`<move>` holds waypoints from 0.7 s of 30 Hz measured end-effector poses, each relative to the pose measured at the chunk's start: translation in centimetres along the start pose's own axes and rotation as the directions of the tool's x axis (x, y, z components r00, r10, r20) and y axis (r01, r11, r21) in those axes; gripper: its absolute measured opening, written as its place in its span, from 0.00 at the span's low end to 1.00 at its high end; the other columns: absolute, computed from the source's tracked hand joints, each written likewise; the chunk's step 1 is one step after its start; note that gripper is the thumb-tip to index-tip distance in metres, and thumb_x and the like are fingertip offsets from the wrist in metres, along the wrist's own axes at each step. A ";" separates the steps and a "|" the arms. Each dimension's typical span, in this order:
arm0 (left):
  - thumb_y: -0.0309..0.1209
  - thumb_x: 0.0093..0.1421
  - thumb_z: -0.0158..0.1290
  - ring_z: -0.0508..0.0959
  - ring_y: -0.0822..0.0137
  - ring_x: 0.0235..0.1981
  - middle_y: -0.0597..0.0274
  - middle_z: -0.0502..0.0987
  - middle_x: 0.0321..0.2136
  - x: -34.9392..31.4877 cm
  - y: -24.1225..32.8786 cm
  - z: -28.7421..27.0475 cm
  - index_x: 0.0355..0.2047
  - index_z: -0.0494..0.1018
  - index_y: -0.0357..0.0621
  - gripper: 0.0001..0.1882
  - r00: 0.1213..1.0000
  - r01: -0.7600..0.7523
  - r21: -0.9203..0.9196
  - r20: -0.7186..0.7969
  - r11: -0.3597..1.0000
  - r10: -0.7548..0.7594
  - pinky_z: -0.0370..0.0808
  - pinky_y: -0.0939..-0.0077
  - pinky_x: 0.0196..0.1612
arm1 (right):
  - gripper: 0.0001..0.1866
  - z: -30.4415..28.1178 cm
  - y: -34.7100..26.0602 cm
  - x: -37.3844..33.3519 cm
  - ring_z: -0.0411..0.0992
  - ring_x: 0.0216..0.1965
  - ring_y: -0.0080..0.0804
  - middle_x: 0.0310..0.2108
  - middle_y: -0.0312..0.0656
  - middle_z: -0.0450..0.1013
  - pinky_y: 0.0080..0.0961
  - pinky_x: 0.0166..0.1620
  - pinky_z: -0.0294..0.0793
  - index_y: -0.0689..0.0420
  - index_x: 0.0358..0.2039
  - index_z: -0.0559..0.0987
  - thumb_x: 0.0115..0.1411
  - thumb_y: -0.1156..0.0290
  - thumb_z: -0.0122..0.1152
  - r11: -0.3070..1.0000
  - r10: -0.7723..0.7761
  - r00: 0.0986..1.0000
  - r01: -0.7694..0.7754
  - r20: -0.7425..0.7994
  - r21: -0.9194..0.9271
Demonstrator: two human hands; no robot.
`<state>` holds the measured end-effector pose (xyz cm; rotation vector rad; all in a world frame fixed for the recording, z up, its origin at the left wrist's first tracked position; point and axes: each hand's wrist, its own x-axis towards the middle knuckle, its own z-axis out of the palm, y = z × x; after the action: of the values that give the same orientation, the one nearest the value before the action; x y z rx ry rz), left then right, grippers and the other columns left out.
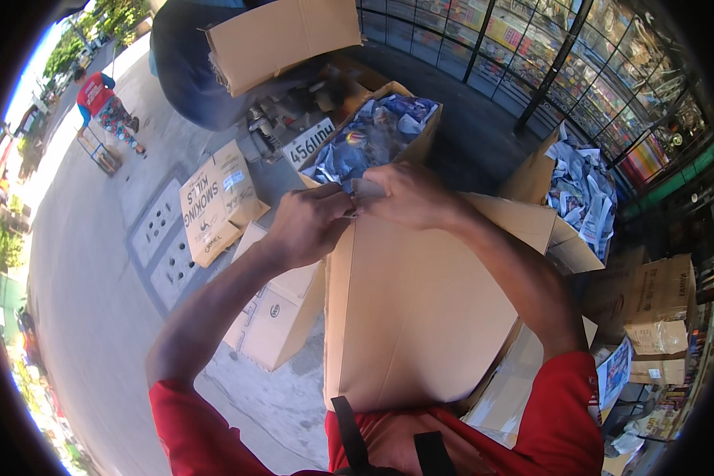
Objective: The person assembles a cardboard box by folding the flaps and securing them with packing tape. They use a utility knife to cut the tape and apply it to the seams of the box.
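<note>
A large brown cardboard box (pixel 420 309), its sides looking flattened, stands against my body and fills the middle of the view. My left hand (pixel 316 224) is closed at its far left corner, fingers bent and knuckles up. Beside it my right hand (pixel 411 195) pinches a small folded cardboard flap at the same corner. The two hands almost touch, and the fingertips are partly hidden. Just beyond them sits an open carton (pixel 432 135) stuffed with crumpled newspaper (pixel 377 131).
A printed brown carton (pixel 222 202) and a pale carton (pixel 274 313) lie left. A number plate (pixel 309 143) fronts a vehicle under a dark cover (pixel 186 71), topped by cardboard (pixel 285 44). Right are another paper-filled carton (pixel 581 194), stacked boxes (pixel 650 309) and a grille (pixel 492 47). A person (pixel 99 99) pulls a trolley (pixel 101 155).
</note>
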<state>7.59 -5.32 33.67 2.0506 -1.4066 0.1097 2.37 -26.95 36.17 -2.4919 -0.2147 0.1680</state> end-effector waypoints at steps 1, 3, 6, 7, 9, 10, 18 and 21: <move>0.25 0.56 0.62 0.80 0.52 0.29 0.57 0.79 0.30 -0.1 0.1 0.1 0.32 0.77 0.40 0.05 1.000 -0.028 0.028 -0.011 0.999 0.028 0.75 0.62 0.31 | 0.23 0.1 0.1 0.0 0.78 0.45 0.55 0.39 0.59 0.79 0.43 0.48 0.75 0.64 0.39 0.81 0.54 0.55 0.68 1.000 0.012 1.000 -0.012 0.006 0.002; 0.24 0.54 0.60 0.80 0.52 0.30 0.58 0.79 0.30 -0.2 0.1 0.2 0.33 0.78 0.42 0.06 0.996 -0.082 0.083 -0.024 0.993 0.084 0.77 0.63 0.31 | 0.20 0.2 0.4 -0.1 0.79 0.39 0.50 0.33 0.55 0.78 0.41 0.42 0.74 0.62 0.36 0.79 0.56 0.55 0.66 0.998 -0.054 0.998 0.054 -0.031 -0.016; 0.23 0.54 0.61 0.80 0.51 0.29 0.56 0.78 0.30 -0.2 0.4 0.3 0.32 0.77 0.41 0.05 0.996 0.070 -0.110 -0.051 0.991 -0.075 0.77 0.62 0.32 | 0.20 -0.3 1.1 -0.3 0.78 0.32 0.38 0.27 0.49 0.77 0.37 0.37 0.73 0.62 0.33 0.79 0.61 0.54 0.63 0.980 -0.129 0.991 0.133 -0.035 0.146; 0.24 0.54 0.61 0.80 0.51 0.29 0.55 0.78 0.29 -0.3 0.3 0.1 0.32 0.77 0.40 0.05 0.992 0.103 -0.116 -0.056 0.988 -0.110 0.77 0.62 0.33 | 0.21 -0.5 1.5 -0.5 0.77 0.30 0.34 0.26 0.46 0.77 0.36 0.36 0.73 0.62 0.33 0.79 0.63 0.53 0.62 0.961 -0.150 0.988 0.154 -0.035 0.230; 0.24 0.54 0.62 0.81 0.51 0.30 0.54 0.78 0.28 -0.3 0.2 -0.5 0.32 0.77 0.40 0.06 0.987 0.147 -0.134 -0.040 0.980 -0.154 0.77 0.62 0.33 | 0.23 -2.3 3.3 -1.4 0.74 0.28 0.28 0.23 0.43 0.76 0.33 0.34 0.71 0.62 0.31 0.78 0.66 0.51 0.59 0.976 0.019 0.998 -0.032 0.064 0.213; 0.24 0.55 0.62 0.81 0.51 0.32 0.54 0.78 0.30 -0.4 0.1 -1.1 0.33 0.76 0.38 0.07 0.977 0.212 -0.113 0.009 0.971 -0.212 0.77 0.62 0.36 | 0.25 -3.2 4.4 -2.3 0.72 0.27 0.24 0.21 0.41 0.75 0.32 0.33 0.71 0.63 0.30 0.78 0.68 0.50 0.57 0.970 0.078 0.993 -0.097 0.094 0.221; 0.25 0.54 0.60 0.76 0.48 0.50 0.51 0.77 0.44 1.4 4.7 -0.8 0.51 0.72 0.40 0.23 0.984 -0.085 0.508 -0.093 0.857 0.152 0.74 0.56 0.49 | 0.32 -3.0 6.8 -7.1 0.77 0.29 0.53 0.23 0.51 0.77 0.46 0.36 0.73 0.59 0.28 0.80 0.72 0.42 0.44 0.982 0.124 0.989 -0.133 -0.075 -0.134; 0.34 0.59 0.60 0.78 0.48 0.47 0.49 0.78 0.42 3.8 8.1 2.7 0.48 0.72 0.38 0.20 0.999 -0.039 0.440 0.034 0.897 0.027 0.75 0.56 0.47 | 0.29 -2.5 4.4 -6.6 0.79 0.33 0.55 0.26 0.53 0.79 0.50 0.40 0.75 0.59 0.30 0.82 0.72 0.47 0.45 0.971 0.054 0.997 -0.065 -0.052 -0.230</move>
<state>1.44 -11.72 36.78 2.3970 -1.5405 0.4567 -3.18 -33.18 36.01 -2.7328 -0.1474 0.1166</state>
